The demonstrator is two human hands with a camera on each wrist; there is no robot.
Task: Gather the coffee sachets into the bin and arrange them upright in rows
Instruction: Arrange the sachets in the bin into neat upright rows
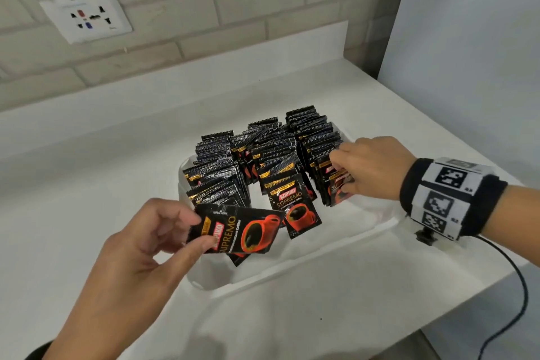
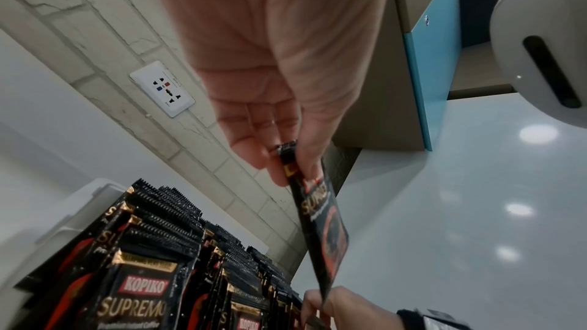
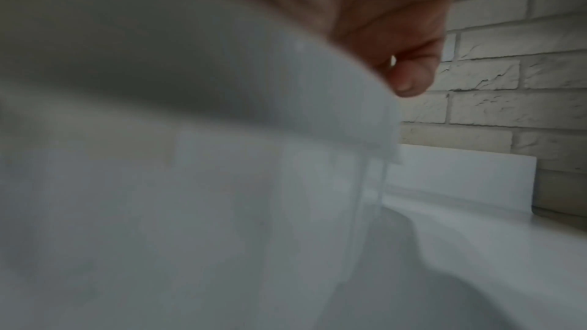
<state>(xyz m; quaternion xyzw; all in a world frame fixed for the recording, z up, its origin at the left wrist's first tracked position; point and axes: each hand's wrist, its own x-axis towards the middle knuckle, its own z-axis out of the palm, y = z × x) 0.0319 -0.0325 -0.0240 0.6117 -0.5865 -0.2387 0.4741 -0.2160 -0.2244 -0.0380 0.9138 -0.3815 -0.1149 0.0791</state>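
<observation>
White counter (image 1: 87, 184) w/ bin (image 1: 336, 248) of upright sachet rows (image 1: 271, 152): left hand (image 1: 146, 245) pinches a light, floppy, slick sachet (image 1: 242, 231) by its crimped top edge, right hand (image 1: 371, 166) fingers curled on a right-row sachet (image 1: 339, 187).

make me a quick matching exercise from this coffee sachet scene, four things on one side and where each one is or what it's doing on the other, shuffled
Things:
1. left hand
2. right hand
3. bin
4. wall socket

Places or states:
A. fixed to the brick wall
B. pinches a single sachet
C. on the white counter, holds upright rows
D. fingers on the right-hand row

Pairs: 1-B, 2-D, 3-C, 4-A
</observation>
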